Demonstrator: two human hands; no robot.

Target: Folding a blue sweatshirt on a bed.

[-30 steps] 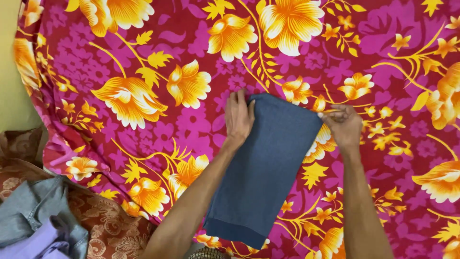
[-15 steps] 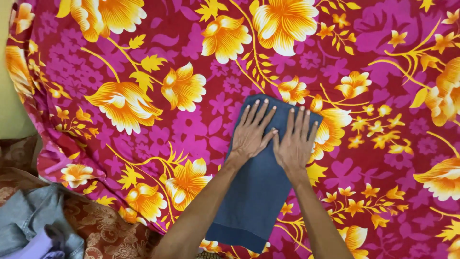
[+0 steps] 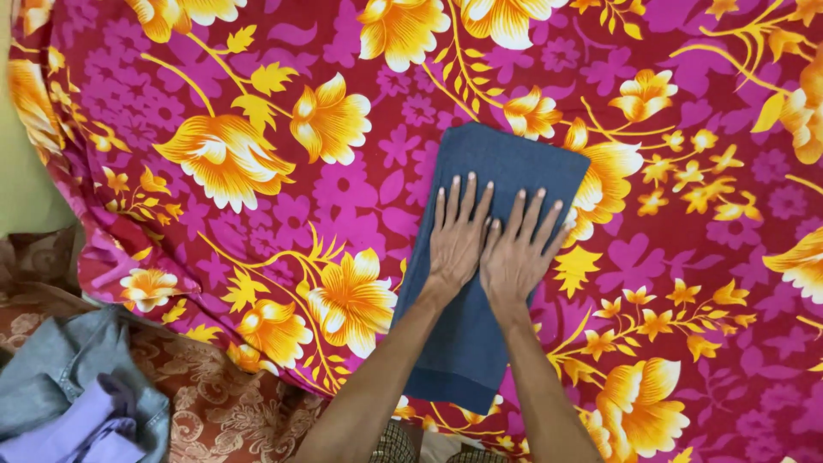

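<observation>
A folded dark blue cloth lies flat on a bed sheet printed with yellow flowers on magenta and red. My left hand rests palm down on the middle of the cloth with fingers spread. My right hand lies flat beside it, thumb side touching the left hand. Both hands press on the cloth and hold nothing. The cloth's far end shows beyond my fingertips; its near end hangs close to the bed's front edge between my forearms.
A pile of clothes sits at the lower left: a grey denim piece and a lilac garment on a brown patterned fabric. The bed's left edge drops off beside a pale wall.
A second ago my hands gripped the cloth's far corners. They then laid flat on it and have slid toward me along the cloth, leaving more of its far end uncovered.
</observation>
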